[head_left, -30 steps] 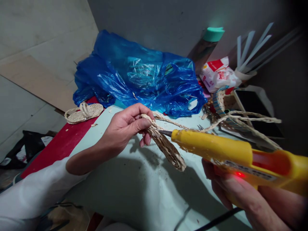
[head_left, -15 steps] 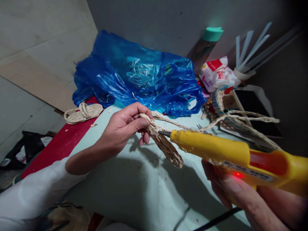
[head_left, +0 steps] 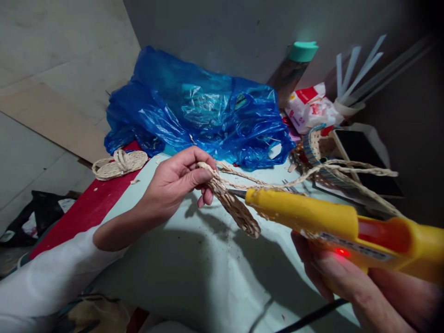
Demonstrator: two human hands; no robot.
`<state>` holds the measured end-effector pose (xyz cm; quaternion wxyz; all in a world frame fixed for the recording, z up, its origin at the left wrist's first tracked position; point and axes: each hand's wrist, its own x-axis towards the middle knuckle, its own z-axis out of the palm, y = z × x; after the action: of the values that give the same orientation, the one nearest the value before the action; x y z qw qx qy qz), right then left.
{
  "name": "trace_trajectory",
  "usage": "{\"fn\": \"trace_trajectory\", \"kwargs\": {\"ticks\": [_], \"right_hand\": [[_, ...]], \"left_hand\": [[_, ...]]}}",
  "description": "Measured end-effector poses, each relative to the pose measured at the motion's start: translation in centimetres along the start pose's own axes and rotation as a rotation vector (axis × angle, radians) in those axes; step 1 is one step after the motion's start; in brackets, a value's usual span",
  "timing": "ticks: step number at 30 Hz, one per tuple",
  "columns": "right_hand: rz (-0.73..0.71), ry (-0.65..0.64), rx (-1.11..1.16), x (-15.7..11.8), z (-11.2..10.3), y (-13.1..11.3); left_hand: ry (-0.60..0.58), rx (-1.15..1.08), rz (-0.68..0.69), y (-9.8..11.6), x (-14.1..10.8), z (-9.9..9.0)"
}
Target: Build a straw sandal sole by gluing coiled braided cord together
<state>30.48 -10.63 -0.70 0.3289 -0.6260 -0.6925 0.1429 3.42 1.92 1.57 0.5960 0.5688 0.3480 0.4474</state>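
Note:
My left hand [head_left: 183,180] pinches one end of a flat woven straw piece [head_left: 239,213], whose other end hangs down to the right over the table. A braided straw cord [head_left: 298,181] runs from beside my left fingers toward the right. My right hand [head_left: 357,282] is wrapped round a yellow glue gun [head_left: 301,208] with a lit red light. The gun's dark metal nozzle points left, at the edge of the woven piece; whether it touches cannot be made out.
A blue plastic bag [head_left: 208,106] lies at the back of the pale table [head_left: 166,277]. A small woven sandal [head_left: 121,164] sits at the left. At the right are a bottle [head_left: 294,69], glue sticks [head_left: 357,69], a basket [head_left: 312,143] and a dark-screened device [head_left: 364,157]. A black cable [head_left: 312,317] crosses the front.
The woven piece and my left hand have shifted very slightly left. The glue gun stays almost in place, with its nozzle still at the piece's edge.

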Motion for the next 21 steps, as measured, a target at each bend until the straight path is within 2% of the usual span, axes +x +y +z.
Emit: {"fn": "trace_trajectory", "kwargs": {"ticks": [10, 14, 21], "right_hand": [[0.088, -0.027, 0.064, -0.62, 0.01, 0.07], [0.025, -0.033, 0.054, -0.5, 0.01, 0.24], [0.052, -0.003, 0.022, -0.27, 0.08, 0.05]], "left_hand": [[0.006, 0.022, 0.004, 0.13, 0.0, -0.07], [0.002, 0.03, 0.02, 0.1, -0.08, -0.12], [0.012, 0.046, 0.026, 0.15, 0.1, -0.19]]}}
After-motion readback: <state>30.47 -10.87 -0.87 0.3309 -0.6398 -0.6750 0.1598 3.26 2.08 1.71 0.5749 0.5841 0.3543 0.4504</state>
